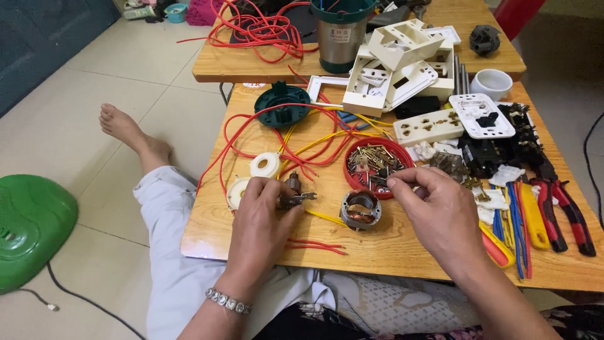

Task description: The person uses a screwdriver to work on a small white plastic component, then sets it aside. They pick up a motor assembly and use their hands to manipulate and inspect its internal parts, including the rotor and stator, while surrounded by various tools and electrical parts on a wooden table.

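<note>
Left grip [264, 204] grasping motor rotor [294, 192], right grip [423, 200] pinching small metal part [381, 181] over red dish [352, 182], stator [361, 209] between.

A bench [390, 249] of pale, smooth varnished wood. The left hand [261, 211] holds a small motor rotor [294, 189] of dull metal and copper. Nearby, a stator ring [360, 209] shows glossy copper windings. A red plastic dish [350, 175] holds shiny brass screws. Wires [314, 244] wear red plastic insulation.
</note>
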